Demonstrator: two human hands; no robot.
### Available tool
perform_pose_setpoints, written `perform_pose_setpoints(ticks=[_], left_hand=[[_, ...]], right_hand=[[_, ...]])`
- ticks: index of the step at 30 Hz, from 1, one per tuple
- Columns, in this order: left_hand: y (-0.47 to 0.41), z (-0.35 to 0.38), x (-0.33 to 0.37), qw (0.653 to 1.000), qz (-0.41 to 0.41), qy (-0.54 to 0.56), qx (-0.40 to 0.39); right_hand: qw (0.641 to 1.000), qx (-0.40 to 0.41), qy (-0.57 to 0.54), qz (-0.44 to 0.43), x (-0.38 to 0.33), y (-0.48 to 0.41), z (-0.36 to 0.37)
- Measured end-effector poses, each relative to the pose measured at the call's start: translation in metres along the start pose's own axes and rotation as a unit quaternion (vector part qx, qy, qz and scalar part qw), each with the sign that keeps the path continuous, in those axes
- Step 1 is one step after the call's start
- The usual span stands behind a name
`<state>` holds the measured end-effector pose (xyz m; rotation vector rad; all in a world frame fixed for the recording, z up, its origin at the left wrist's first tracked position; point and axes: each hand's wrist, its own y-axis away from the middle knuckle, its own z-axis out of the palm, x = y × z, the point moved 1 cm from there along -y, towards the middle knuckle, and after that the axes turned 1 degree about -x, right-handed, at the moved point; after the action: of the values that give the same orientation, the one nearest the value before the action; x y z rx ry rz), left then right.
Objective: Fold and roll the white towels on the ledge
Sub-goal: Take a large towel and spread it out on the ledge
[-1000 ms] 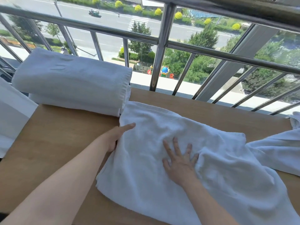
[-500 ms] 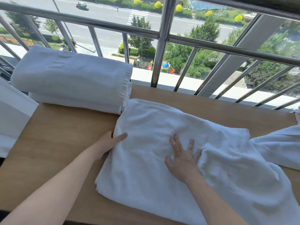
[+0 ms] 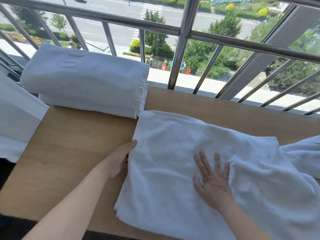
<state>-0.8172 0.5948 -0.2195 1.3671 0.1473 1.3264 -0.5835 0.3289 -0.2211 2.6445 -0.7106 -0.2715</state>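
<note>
My right hand (image 3: 213,181) lies flat on the white terry towel (image 3: 173,153), fingers spread wide, mid-right on the light wooden ledge (image 3: 78,144). My left hand (image 3: 119,158) meets its left edge; whether it grips, I cannot tell. Folded white towel bundle (image 3: 86,80) far left.

White towel (image 3: 173,161), white folded stack (image 3: 86,80), tan wooden ledge (image 3: 69,144), silver railing (image 3: 180,42).

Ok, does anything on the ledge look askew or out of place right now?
Only the white terry towel on the wooden ledge: right of the right hand pressing it, it is bunched into wrinkles and its end lies loose, unfolded. The folded white towel stack at back left looks neat.
</note>
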Motion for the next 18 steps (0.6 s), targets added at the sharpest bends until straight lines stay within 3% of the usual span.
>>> perform_pose_setpoints(ticks=[2, 5, 9, 13, 18], left_hand=[[-0.008, 0.013, 0.007, 0.998, -0.024, 0.039, -0.035], [-0.021, 0.038, 0.01, 0.996, -0.05, -0.041, -0.055], [-0.029, 0.051, 0.01, 0.998, 0.004, -0.064, 0.02], [-0.026, 0.038, 0.007, 0.997, 0.038, -0.044, 0.049], [-0.027, 0.028, 0.005, 0.986, 0.072, -0.032, 0.146]], right_hand=[[1.0, -0.004, 0.01, -0.013, 0.011, 0.006, 0.0], [0.999, -0.019, 0.028, -0.01, 0.029, 0.007, -0.003], [1.0, -0.028, 0.012, 0.0, 0.033, 0.003, -0.009], [0.999, 0.018, -0.037, -0.001, 0.026, 0.008, -0.006], [0.999, 0.044, -0.007, -0.011, 0.034, 0.015, 0.005]])
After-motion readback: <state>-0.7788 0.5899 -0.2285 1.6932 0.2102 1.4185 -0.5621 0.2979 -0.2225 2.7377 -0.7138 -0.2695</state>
